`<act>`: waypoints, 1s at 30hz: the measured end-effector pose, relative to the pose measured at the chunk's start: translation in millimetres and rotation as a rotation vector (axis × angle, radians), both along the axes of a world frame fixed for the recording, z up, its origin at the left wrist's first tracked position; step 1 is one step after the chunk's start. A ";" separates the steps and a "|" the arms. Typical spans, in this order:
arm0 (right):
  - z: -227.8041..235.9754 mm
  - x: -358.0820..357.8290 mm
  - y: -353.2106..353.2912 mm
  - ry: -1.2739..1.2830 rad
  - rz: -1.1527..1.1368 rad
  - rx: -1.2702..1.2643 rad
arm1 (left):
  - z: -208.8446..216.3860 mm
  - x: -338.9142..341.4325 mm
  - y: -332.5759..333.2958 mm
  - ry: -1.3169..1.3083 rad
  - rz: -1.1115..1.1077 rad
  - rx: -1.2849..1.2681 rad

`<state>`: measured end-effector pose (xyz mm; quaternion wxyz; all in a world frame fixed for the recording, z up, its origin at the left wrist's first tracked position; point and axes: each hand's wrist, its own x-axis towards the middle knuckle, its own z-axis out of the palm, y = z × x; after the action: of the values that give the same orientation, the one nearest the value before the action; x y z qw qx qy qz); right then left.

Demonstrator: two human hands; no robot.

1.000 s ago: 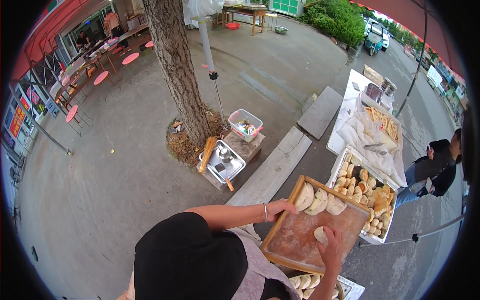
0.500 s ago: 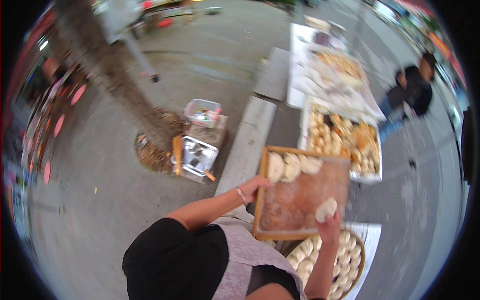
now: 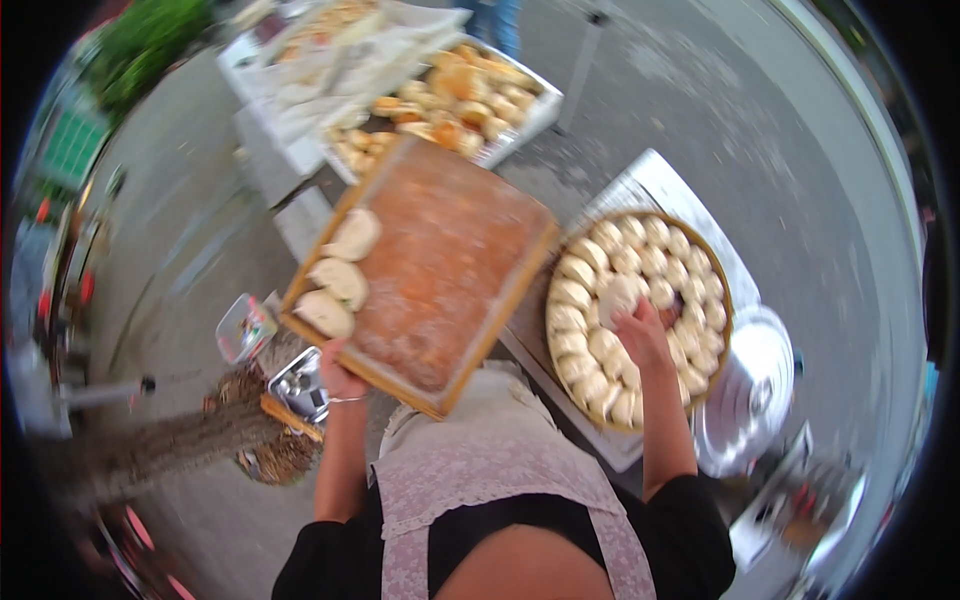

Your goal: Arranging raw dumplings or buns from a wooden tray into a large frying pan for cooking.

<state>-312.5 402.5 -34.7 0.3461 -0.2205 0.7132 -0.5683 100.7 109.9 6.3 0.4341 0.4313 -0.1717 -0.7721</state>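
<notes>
My left hand (image 3: 342,377) grips the near left corner of a shallow wooden tray (image 3: 455,262), holding it tilted in front of me. Three pale dough buns (image 3: 340,275) lie in a row along the tray's left side, and the rest of its floury brown surface is bare. Out to the right, my right hand (image 3: 646,340) has its fingers closed on another pale bun (image 3: 618,298). It is over a round pan (image 3: 556,385) packed with rings of similar buns; whether the held bun touches those below, I cannot tell.
A white tray (image 3: 545,108) of golden baked buns stands beyond the wooden one, beside cloth-covered food (image 3: 335,70). Right of the pan is a silvery round lid (image 3: 750,390). At left are a metal tray (image 3: 300,385), a plastic tub (image 3: 243,330) and a tree trunk (image 3: 130,455).
My view has swung to the right. My right hand has carried its bun from over the wooden tray to over the round pan. My left hand keeps its grip on the tray.
</notes>
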 end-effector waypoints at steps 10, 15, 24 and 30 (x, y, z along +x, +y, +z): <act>-26.2 27.6 135.1 -0.516 -0.384 -0.066 | 27.0 3.1 -6.1 -0.026 -0.140 -0.173; -20.0 5.8 147.3 -0.263 -0.361 0.044 | 23.5 -14.9 11.6 -0.045 -0.192 -0.148; -10.3 -57.9 133.9 -0.134 -0.532 0.213 | 35.9 -31.4 21.0 -0.011 -0.240 -0.164; -38.3 -98.3 146.1 0.178 -0.369 0.345 | 36.1 -33.1 23.7 -0.035 -0.239 -0.164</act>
<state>-410.8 548.5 -73.0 0.2050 -0.0735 0.8554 -0.4700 67.6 133.6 42.4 0.3696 0.3841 -0.2920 -0.7941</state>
